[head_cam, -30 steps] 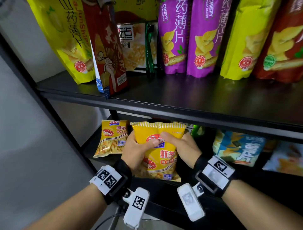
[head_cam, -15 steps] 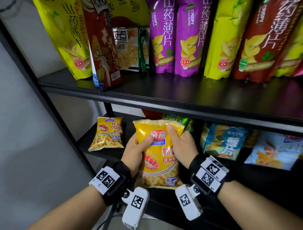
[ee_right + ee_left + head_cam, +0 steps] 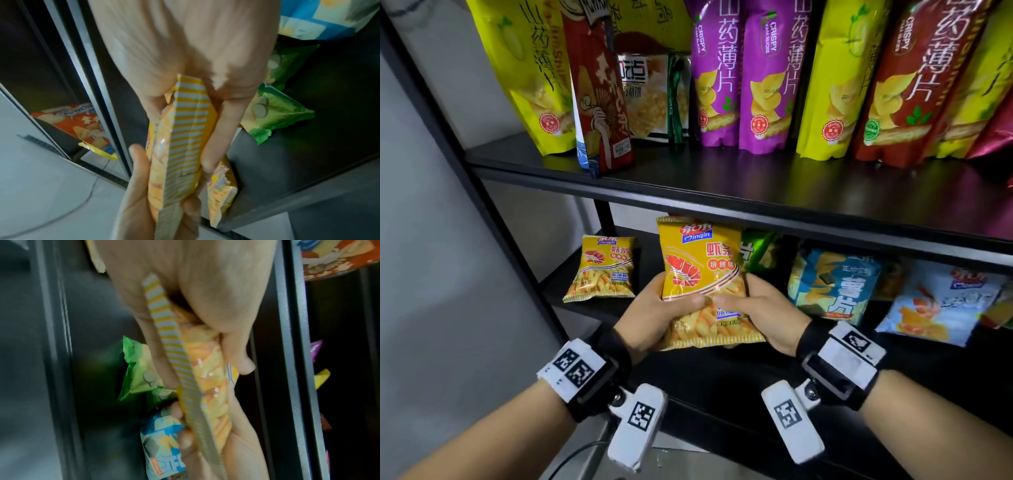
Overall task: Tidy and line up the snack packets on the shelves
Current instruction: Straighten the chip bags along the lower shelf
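Note:
A yellow shrimp-stick packet (image 3: 702,270) stands upright in front of the lower shelf (image 3: 599,308). My left hand (image 3: 654,311) grips its lower left side, thumb across the front. My right hand (image 3: 760,308) grips its lower right side, thumb meeting the left one. The left wrist view shows the packet's striped bottom seam (image 3: 176,363) between my left hand's thumb and fingers. The same seam (image 3: 185,138) appears in the right wrist view, pinched by my right hand's fingers (image 3: 218,138). A second, matching yellow packet (image 3: 602,267) leans at the lower shelf's left end.
Behind the held packet lies a green packet (image 3: 760,250), then a blue one (image 3: 832,284) and a white-blue one (image 3: 941,301) to the right. The upper shelf (image 3: 722,185) carries tall yellow, red and purple bags (image 3: 767,75). A black upright post (image 3: 482,205) stands left.
Both hands slid from the packet's upper half down to its lower part. The packet now stands more upright with its front fully showing. My view shifted slightly rightward.

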A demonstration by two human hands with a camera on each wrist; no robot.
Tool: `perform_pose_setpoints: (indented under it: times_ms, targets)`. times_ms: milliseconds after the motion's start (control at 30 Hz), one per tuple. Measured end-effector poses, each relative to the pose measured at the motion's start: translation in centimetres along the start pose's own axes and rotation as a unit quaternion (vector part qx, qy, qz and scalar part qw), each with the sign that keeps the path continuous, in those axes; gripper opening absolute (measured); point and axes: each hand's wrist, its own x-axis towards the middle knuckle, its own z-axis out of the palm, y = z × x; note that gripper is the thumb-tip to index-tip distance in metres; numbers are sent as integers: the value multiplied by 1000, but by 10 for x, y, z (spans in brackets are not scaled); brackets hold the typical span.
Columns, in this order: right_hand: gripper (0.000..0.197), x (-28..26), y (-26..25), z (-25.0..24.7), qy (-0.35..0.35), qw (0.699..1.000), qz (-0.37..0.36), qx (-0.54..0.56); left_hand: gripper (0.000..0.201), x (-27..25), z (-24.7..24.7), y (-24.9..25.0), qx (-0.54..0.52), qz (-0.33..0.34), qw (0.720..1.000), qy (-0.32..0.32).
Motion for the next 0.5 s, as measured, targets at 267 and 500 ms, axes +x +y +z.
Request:
perform_pose_setpoints:
  times_ms: [267,500]
  targets:
    - [28,-17,-35,-6,-25,993,98,62,98,-13,-47,19,408,293,865,-5]
    - [56,-22,-31,5,-48,990,118,64,48,-24,-29,26,352,391,850,-9]
